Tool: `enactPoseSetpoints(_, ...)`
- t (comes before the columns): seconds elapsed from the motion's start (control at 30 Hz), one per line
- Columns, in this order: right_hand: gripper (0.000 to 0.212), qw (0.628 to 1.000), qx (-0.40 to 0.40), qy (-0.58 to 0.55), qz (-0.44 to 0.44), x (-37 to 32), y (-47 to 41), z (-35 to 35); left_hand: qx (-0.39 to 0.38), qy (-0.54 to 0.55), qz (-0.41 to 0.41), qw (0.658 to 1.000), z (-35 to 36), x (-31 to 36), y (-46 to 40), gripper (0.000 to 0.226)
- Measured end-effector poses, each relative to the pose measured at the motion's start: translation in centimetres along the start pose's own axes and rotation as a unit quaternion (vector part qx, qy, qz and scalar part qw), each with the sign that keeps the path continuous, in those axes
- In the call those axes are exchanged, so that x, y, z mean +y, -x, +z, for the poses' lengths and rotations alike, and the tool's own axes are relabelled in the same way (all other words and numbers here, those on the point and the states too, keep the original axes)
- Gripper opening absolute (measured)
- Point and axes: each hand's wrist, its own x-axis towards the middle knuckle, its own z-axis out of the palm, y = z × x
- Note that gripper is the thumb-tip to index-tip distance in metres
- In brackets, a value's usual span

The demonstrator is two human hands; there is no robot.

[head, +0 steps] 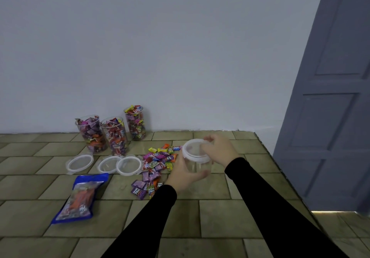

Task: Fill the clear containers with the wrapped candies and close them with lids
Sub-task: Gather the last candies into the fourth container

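Head view of a tiled floor (210, 213) against a pale wall (180, 57); a grey door (330, 97) is cut off at the right edge. Both forearms, in black sleeves (280, 207), enter from the bottom edge, so the elbows are out of view.

The left hand (185, 174) curls its grip round the lower wall of an empty clear container (198, 166), thumb towards the camera; the fingers behind the container show only blurred through the plastic. The right hand (218, 149) rests on the white-rimmed lid (195, 149) sitting on that container, its grip bent over the far rim. The fingertips are soft with blur, so how tightly they clasp the rim cannot be told.

Just left of the held container lies a loose heap of wrapped candies (155, 165), partly covered by the left wrist. Three filled containers (114, 135) stand uncovered by the wall, and three lids (128, 165) lie flat on the floor in front of them, two overlapping. A blue-edged candy bag (80, 197) lies nearer the camera; its print is unreadable.
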Motion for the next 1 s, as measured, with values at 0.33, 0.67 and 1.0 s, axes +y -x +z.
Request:
enactPoseSetpoints(0.33,0.023,0.975,-0.114,-0.096,0.163,0.8,-3.0,-1.0,-0.034,0.001,-0.01,0.999,-0.7,0.0,-0.5,0.09)
enactPoseSetpoints(0.67,0.025,0.925,-0.276,-0.152,0.213,1.0,-3.8,-1.4,-0.074,-0.033,-0.024,0.996,-1.8,-0.8,-0.9,0.092)
enactPoseSetpoints(1.0,0.025,0.985,-0.112,-0.01,0.131,-0.4,-2.7,0.3,-0.033,-0.002,-0.029,0.999,-1.8,-1.2,-1.5,0.097)
